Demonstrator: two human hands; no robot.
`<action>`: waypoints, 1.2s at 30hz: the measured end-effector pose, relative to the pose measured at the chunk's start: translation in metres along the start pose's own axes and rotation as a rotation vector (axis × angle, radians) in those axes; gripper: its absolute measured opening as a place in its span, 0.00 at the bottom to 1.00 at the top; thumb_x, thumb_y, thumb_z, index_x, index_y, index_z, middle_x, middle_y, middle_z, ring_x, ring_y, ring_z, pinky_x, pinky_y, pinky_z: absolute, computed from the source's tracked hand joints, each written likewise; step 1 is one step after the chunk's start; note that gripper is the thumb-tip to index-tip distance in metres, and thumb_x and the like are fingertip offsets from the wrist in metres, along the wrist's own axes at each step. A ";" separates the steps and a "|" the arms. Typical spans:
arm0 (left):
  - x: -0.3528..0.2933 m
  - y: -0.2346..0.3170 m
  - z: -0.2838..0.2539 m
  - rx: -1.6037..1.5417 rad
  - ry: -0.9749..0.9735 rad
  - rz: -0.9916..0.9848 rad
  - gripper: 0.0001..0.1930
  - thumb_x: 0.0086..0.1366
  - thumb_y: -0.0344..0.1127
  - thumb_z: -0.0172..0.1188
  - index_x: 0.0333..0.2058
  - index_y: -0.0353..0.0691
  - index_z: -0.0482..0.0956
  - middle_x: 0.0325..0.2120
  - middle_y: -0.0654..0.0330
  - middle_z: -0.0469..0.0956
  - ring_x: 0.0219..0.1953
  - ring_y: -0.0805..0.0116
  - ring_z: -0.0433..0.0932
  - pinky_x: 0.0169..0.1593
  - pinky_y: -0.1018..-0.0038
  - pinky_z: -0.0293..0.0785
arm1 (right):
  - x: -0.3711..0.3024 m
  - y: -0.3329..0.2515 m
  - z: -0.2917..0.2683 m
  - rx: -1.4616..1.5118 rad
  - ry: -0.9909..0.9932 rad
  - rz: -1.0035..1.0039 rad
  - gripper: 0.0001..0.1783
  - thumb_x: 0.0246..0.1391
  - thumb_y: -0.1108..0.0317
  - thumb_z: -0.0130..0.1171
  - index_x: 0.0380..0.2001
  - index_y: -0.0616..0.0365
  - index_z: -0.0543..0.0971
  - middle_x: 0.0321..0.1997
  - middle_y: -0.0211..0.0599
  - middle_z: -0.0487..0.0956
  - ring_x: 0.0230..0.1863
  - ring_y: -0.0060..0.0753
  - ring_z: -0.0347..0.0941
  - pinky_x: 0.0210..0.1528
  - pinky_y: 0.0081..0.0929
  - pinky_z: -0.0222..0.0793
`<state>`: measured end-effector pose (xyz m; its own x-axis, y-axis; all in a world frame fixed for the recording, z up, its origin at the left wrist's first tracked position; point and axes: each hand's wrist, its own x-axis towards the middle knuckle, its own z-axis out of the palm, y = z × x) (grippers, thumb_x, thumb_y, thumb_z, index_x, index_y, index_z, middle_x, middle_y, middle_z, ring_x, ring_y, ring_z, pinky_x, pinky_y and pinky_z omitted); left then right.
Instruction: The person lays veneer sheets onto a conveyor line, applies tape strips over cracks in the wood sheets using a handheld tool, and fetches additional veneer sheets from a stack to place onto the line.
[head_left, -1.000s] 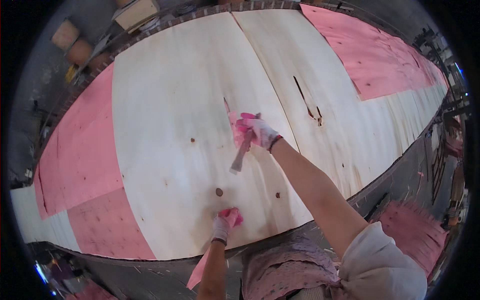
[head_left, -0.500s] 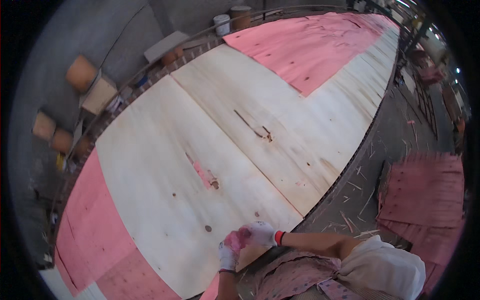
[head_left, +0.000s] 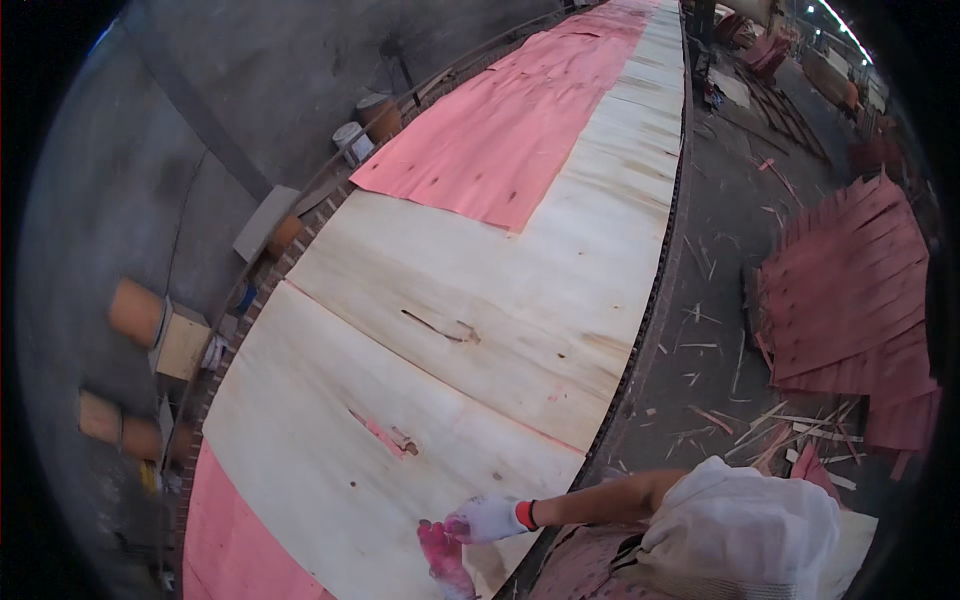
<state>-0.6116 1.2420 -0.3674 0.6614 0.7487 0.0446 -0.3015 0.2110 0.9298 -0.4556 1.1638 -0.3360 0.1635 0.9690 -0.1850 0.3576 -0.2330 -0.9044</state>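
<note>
Both hands wear white gloves with pink-stained fingers and meet above the near edge of a pale wood veneer sheet (head_left: 330, 400). My right hand (head_left: 488, 519), with a red band at its wrist, has its fingers bent in against the left hand's fingertips. My left hand (head_left: 442, 558) points up from the lower edge, its fingers pressed together. Whatever lies between the fingers, if anything, is too small to make out. Just beyond the hands, the sheet has a knot hole and a slit with a pink strip (head_left: 384, 436) showing in it.
A second pale sheet (head_left: 480, 290) adjoins beyond a seam, with a large pink sheet (head_left: 480, 130) farther off. Another pink sheet (head_left: 240, 540) lies at near left. Stacked reddish sheets (head_left: 850, 290) and scattered wood slivers (head_left: 720, 420) are on the right. Wooden rolls (head_left: 137, 310) stand along the left wall.
The view has turned, so the pale sheets and hands sit lower in the picture and more floor shows at right. My hands stay together, the right one now turned with its fingers toward the left.
</note>
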 end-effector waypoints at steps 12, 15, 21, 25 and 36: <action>-0.040 0.063 -0.049 0.770 -0.027 -0.230 0.26 0.64 0.38 0.53 0.58 0.34 0.61 0.56 0.51 0.64 0.57 0.62 0.63 0.59 0.71 0.60 | -0.013 -0.012 -0.041 0.998 0.136 -0.005 0.12 0.56 0.64 0.56 0.42 0.55 0.74 0.34 0.28 0.76 0.32 0.21 0.72 0.34 0.21 0.69; -0.041 0.066 -0.052 0.722 -0.168 -0.455 0.26 0.63 0.35 0.55 0.58 0.33 0.61 0.55 0.52 0.65 0.54 0.66 0.66 0.57 0.75 0.63 | -0.015 -0.023 -0.064 1.016 0.240 0.051 0.12 0.56 0.64 0.57 0.42 0.55 0.73 0.35 0.26 0.75 0.29 0.18 0.72 0.31 0.18 0.70; -0.020 0.069 -0.059 0.519 -0.315 -0.697 0.17 0.62 0.33 0.56 0.47 0.31 0.72 0.37 0.56 0.77 0.39 0.65 0.76 0.47 0.73 0.71 | -0.023 -0.031 -0.062 0.988 0.683 -0.166 0.17 0.57 0.64 0.55 0.49 0.56 0.71 0.37 0.24 0.75 0.31 0.20 0.71 0.37 0.17 0.69; -0.010 0.069 -0.047 0.263 -0.356 -0.726 0.13 0.62 0.32 0.54 0.42 0.30 0.74 0.32 0.55 0.78 0.37 0.62 0.77 0.47 0.70 0.72 | -0.049 -0.034 -0.050 0.071 0.552 0.112 0.21 0.55 0.58 0.58 0.48 0.57 0.72 0.29 0.29 0.76 0.29 0.19 0.69 0.35 0.17 0.67; -0.007 -0.021 -0.055 0.173 -0.670 -0.823 0.19 0.62 0.39 0.56 0.47 0.31 0.70 0.42 0.53 0.75 0.42 0.64 0.75 0.46 0.68 0.76 | -0.103 -0.066 0.043 -0.215 0.674 0.006 0.21 0.46 0.57 0.59 0.46 0.45 0.74 0.33 0.33 0.78 0.31 0.35 0.74 0.36 0.30 0.68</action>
<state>-0.6481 1.2668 -0.4071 0.8744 -0.0909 -0.4767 0.4750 0.3620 0.8021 -0.5352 1.0831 -0.2740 0.6747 0.7224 0.1516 0.5171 -0.3160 -0.7955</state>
